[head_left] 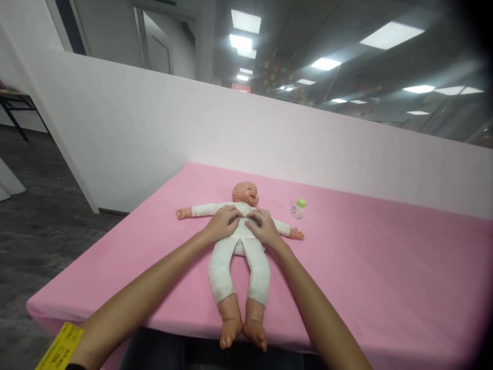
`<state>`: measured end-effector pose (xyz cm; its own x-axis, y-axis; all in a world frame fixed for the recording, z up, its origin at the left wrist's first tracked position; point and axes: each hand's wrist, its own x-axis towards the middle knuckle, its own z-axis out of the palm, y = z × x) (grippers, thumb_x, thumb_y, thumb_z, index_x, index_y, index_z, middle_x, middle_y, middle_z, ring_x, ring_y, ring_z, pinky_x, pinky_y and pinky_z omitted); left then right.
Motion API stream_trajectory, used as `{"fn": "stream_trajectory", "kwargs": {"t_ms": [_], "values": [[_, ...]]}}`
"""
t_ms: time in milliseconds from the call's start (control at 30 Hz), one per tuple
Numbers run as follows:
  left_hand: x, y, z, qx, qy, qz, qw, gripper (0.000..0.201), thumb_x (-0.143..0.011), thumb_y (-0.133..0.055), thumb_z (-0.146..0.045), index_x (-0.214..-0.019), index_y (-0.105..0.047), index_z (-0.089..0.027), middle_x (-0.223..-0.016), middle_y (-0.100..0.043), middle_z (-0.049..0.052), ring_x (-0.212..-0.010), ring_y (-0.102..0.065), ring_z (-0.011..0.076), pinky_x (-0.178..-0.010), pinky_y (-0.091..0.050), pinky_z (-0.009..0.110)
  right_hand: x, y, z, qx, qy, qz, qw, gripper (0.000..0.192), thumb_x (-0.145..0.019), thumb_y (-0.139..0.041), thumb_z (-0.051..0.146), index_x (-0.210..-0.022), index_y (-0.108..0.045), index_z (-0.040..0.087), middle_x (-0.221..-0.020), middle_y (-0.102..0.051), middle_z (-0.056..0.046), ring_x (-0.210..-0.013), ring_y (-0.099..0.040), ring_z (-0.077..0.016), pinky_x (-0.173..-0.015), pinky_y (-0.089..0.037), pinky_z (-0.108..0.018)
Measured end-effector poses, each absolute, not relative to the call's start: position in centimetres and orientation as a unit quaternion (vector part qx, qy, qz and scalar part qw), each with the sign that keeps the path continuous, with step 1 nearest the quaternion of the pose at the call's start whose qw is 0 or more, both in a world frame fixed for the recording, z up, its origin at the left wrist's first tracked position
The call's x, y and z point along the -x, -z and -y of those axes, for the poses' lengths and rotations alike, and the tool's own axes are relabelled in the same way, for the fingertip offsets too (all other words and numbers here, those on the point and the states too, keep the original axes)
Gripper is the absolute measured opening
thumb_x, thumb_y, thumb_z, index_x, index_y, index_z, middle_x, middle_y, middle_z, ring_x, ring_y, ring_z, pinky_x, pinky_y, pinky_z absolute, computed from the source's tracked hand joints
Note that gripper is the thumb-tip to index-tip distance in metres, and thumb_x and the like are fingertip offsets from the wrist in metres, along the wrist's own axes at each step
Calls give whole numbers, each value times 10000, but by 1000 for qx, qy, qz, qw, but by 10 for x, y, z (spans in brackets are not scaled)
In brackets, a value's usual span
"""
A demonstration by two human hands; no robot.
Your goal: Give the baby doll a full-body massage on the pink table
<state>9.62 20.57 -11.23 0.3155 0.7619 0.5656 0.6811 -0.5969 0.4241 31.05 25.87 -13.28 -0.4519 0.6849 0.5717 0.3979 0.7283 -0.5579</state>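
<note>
A baby doll [239, 257] in a white one-piece suit lies on its back on the pink table [385, 267], head away from me, arms spread, bare feet over the near edge. My left hand [222, 222] rests on the doll's chest, fingers curled on the white fabric. My right hand [262, 225] lies beside it on the chest, fingers also bent onto the suit. Both hands touch the cloth near the collar; whether they pinch it is not clear.
A small baby bottle [298, 208] with a green cap stands to the right of the doll's head. A white partition wall [154, 128] runs behind the table. A yellow tag [61, 345] is on my left wrist. Dark floor lies to the left.
</note>
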Motion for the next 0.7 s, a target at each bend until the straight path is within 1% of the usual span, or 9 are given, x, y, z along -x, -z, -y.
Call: {"fn": "stream_trajectory", "kwargs": {"t_ms": [67, 100, 167, 233, 300, 367, 467, 567, 700], "values": [[-96, 112, -204, -804, -392, -445, 48, 254, -918, -517, -186, -1054, -729, -220, -1025, -678, 73, -1028, -624, 250, -967, -514, 431, -313, 130, -256, 312, -177, 839, 410, 200, -883, -717, 348, -1065, -737, 267, -1123, -679, -73, -1169, -572, -296, -1076, -480, -523], [-96, 113, -203, -803, -393, -446, 41, 254, -907, -550, -203, -1087, -728, -226, -1055, -675, 75, -1056, -620, 256, -985, -508, 438, -315, 129, -256, 304, -185, 843, 403, 280, -865, -743, 365, -1131, -731, 278, -1189, -661, -76, -1220, -559, -298, -1106, -468, -525], [-94, 118, -204, -806, -383, -450, 27, 344, -892, -639, -289, -1229, -702, -250, -1219, -656, 89, -1193, -582, 294, -1071, -465, 492, -319, 128, -255, 296, -212, 852, 375, 530, -817, -805, 425, -1317, -672, 306, -1380, -584, -85, -1365, -491, -313, -1180, -416, -541], [-92, 124, -206, -817, -353, -456, 22, 511, -891, -692, -390, -1386, -629, -282, -1431, -575, 106, -1353, -489, 346, -1152, -386, 565, -323, 129, -256, 306, -238, 856, 342, 760, -775, -845, 491, -1465, -571, 330, -1539, -470, -90, -1478, -394, -334, -1235, -348, -568], [-91, 128, -209, -826, -324, -461, 30, 587, -915, -683, -443, -1470, -565, -295, -1543, -494, 113, -1431, -418, 370, -1182, -338, 601, -323, 130, -258, 324, -256, 852, 323, 846, -755, -858, 528, -1510, -528, 336, -1595, -420, -91, -1510, -357, -347, -1251, -318, -581], [-91, 128, -210, -827, -316, -464, 36, 534, -945, -650, -431, -1453, -577, -283, -1515, -517, 115, -1403, -446, 356, -1168, -356, 583, -322, 131, -260, 332, -259, 845, 329, 769, -768, -851, 526, -1460, -581, 328, -1539, -486, -91, -1465, -415, -339, -1230, -352, -565], [-94, 121, -207, -820, -330, -466, 37, 345, -968, -606, -362, -1289, -666, -251, -1298, -630, 96, -1245, -548, 304, -1082, -435, 508, -317, 132, -262, 324, -237, 840, 365, 464, -834, -803, 474, -1256, -708, 308, -1316, -633, -74, -1310, -534, -305, -1146, -432, -522], [-98, 114, -203, -811, -350, -467, 29, 206, -967, -572, -294, -1114, -699, -225, -1097, -657, 75, -1094, -590, 272, -969, -476, 447, -313, 131, -262, 303, -212, 842, 393, 207, -861, -766, 351, -1054, -744, 279, -1135, -685, -51, -1165, -586, -277, -1077, -461, -495], [-99, 114, -200, -810, -378, -448, 22, 137, -932, -579, -241, -998, -696, -212, -931, -635, 51, -958, -604, 236, -890, -492, 398, -310, 131, -258, 291, -191, 839, 418, 124, -842, -723, 229, -961, -733, 262, -1067, -672, -50, -1109, -581, -272, -1032, -479, -480]]}}
